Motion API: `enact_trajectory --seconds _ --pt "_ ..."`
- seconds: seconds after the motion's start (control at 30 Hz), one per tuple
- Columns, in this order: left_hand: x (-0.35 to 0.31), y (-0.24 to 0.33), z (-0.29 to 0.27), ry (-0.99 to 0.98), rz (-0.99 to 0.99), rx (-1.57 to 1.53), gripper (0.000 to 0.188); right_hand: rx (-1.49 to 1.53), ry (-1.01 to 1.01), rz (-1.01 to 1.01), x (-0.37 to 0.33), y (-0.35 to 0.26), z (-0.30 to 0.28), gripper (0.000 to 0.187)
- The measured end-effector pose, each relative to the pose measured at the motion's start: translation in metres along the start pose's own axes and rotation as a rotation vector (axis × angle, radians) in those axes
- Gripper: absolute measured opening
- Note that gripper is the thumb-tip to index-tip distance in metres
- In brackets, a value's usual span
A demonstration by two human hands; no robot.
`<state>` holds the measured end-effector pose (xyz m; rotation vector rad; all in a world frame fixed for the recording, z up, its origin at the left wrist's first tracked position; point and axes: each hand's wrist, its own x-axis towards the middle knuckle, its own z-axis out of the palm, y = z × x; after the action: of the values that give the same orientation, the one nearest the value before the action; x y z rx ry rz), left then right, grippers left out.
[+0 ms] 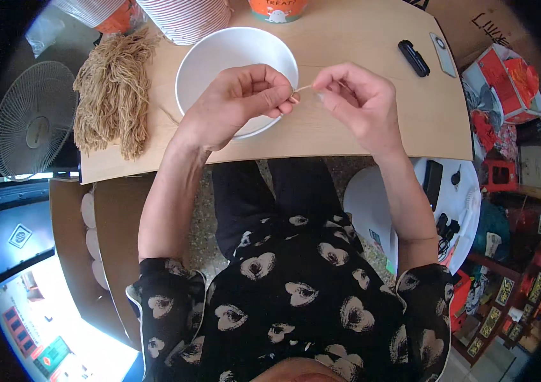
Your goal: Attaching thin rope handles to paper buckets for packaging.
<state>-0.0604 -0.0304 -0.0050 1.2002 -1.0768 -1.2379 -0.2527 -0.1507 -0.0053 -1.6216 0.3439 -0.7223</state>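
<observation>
So, tan string btwn L hand & R hand, both pinch-closed on it

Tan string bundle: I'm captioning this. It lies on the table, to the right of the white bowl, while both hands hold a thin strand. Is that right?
No: the head view shows the tan string bundle on the table to the left of the white bowl, not the right. The left hand and right hand hold a thin strand.

Printed lettering on orange tub; black handwriting on brown cardboard.
</observation>
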Motion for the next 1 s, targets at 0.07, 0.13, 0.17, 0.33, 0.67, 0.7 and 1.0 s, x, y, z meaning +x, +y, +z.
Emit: enact_trajectory --seconds 0.07,0.13,0.17,0.33,0.67,0.7,1.0 --pt "0.0 0.0 0.001 0.006 0.02 -0.007 0.02 -0.4 -0.02 -0.136 -0.003 -0.004 -0.002 0.017" --pt "0.001 0.0 0.001 0.023 0.002 -0.049 0.018 -0.406 -0.01 -0.166 -0.006 0.0 0.003 0.017" --pt "0.0 0.001 0.002 0.026 0.001 -0.051 0.018 -0.413 0.006 -0.198 -0.007 0.001 0.007 0.017" --pt "-0.001 0.0 0.003 0.065 -0.014 -0.043 0.018 -0.48 0.076 -0.334 -0.009 0.002 0.021 0.016" --pt "-0.004 -0.002 0.009 0.118 -0.001 0.018 0.02 -0.427 0.123 -0.248 -0.013 0.009 0.027 0.011" --pt "-0.004 -0.002 0.009 0.117 0.0 0.006 0.02 -0.428 0.119 -0.247 -0.014 0.013 0.027 0.011" --pt "-0.006 -0.001 0.005 0.089 -0.036 -0.077 0.021 0.0 0.175 -0.027 -0.015 0.021 0.032 0.014"
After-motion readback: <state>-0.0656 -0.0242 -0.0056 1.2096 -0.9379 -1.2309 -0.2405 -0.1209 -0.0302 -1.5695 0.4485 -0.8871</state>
